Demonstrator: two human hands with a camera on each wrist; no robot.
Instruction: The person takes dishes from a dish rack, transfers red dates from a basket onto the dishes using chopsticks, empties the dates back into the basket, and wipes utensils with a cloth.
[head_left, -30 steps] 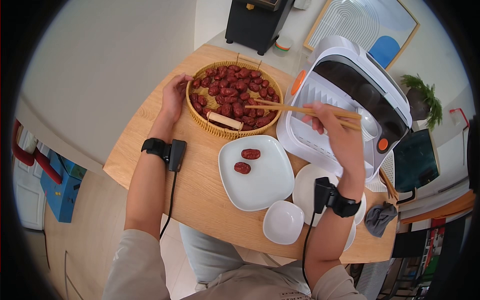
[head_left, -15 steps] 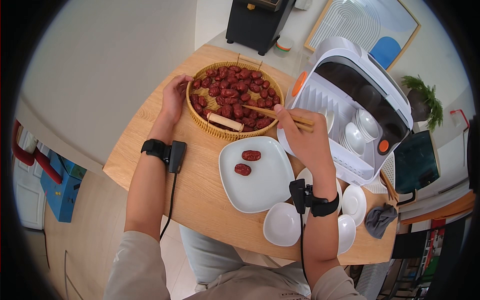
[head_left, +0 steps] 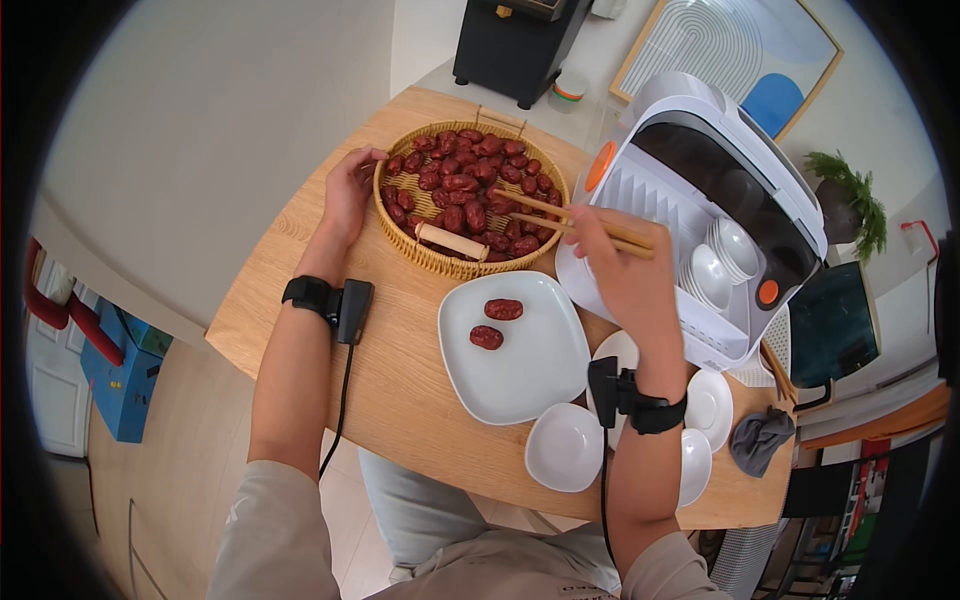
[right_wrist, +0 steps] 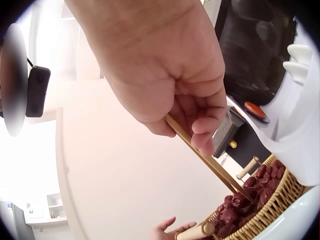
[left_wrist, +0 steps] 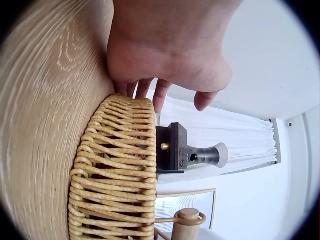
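Note:
Red dates (head_left: 460,184) fill a round wicker basket (head_left: 420,258) with wooden handles. My left hand (head_left: 350,190) rests against the basket's left side, fingers at the rim; the left wrist view shows that hand (left_wrist: 170,55) beside the woven wall (left_wrist: 117,165). My right hand (head_left: 628,262) grips wooden chopsticks (head_left: 600,230), their tips apart among the dates on the basket's right part. In the right wrist view the chopsticks (right_wrist: 207,159) reach down to a date (right_wrist: 241,201). Two dates (head_left: 503,309) lie on a square white plate (head_left: 515,385).
A white dish box (head_left: 700,335) with an open lid and bowls (head_left: 708,275) stands right of the basket. Small white dishes (head_left: 565,447) and a grey cloth (head_left: 762,440) lie near the table's front right edge. A black machine (head_left: 515,50) stands behind.
My right hand has moved left from over the dish box, then slightly back right, with the chopsticks now spread over the dates. The left hand has stayed at the basket.

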